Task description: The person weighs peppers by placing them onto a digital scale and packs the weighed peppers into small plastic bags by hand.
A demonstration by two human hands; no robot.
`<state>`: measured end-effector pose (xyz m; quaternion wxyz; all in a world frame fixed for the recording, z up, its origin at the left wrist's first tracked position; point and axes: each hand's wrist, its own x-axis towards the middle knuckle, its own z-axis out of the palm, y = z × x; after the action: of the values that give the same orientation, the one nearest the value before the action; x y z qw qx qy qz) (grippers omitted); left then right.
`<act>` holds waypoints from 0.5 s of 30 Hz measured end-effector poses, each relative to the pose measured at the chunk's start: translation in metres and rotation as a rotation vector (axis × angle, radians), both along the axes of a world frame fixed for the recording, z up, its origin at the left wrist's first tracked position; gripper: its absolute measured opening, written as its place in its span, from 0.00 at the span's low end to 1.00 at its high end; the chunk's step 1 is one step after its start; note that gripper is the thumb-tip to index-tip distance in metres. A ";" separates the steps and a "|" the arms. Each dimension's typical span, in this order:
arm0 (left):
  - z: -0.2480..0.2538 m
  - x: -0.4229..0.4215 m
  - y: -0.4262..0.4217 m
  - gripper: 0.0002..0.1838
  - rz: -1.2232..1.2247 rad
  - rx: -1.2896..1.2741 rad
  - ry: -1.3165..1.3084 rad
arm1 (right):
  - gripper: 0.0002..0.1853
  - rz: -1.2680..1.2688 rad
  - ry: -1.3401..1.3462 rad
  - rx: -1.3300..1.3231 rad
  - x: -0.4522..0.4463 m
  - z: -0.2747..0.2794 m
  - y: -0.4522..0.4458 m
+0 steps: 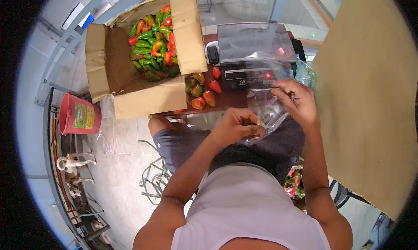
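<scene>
Over my lap, a clear plastic bag (266, 105) is stretched between my two hands. My left hand (237, 127) pinches its lower edge with curled fingers. Higher up, my right hand (299, 102) holds the other side between thumb and fingers. I can make out nothing inside the bag. Just beyond it stands a weighing scale (244, 75) with a flat metal plate (244, 43) and a small red light. Loose red and mottled peppers (209, 97) lie on the dark red table (226, 102), left of the bag.
An open cardboard box (150, 96) of green and red peppers (152, 45) stands at the back left. A red bucket (82, 115), a coiled hose (154, 180) and a white-and-brown animal (72, 163) are on the left. A large tan board (370, 102) rises close on my right.
</scene>
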<state>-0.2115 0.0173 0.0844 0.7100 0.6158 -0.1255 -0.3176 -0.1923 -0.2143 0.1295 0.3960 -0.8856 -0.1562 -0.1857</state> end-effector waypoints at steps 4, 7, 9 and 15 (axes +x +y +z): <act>-0.007 0.005 0.001 0.07 0.203 0.072 -0.244 | 0.09 -0.205 -0.023 0.243 -0.017 -0.013 0.004; -0.017 0.001 -0.008 0.08 0.251 -0.137 -0.212 | 0.10 -0.018 0.332 0.415 -0.039 -0.039 0.009; -0.028 -0.001 -0.013 0.10 0.238 -0.086 -0.251 | 0.10 0.054 0.517 0.449 -0.051 -0.035 0.030; -0.034 -0.006 -0.014 0.14 0.180 -0.225 -0.022 | 0.10 0.139 0.599 0.658 -0.052 -0.062 0.014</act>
<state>-0.2172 0.0034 0.0506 0.7987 0.5447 -0.1121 -0.2298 -0.2442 -0.1999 0.0678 0.6959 -0.7146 -0.0265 0.0660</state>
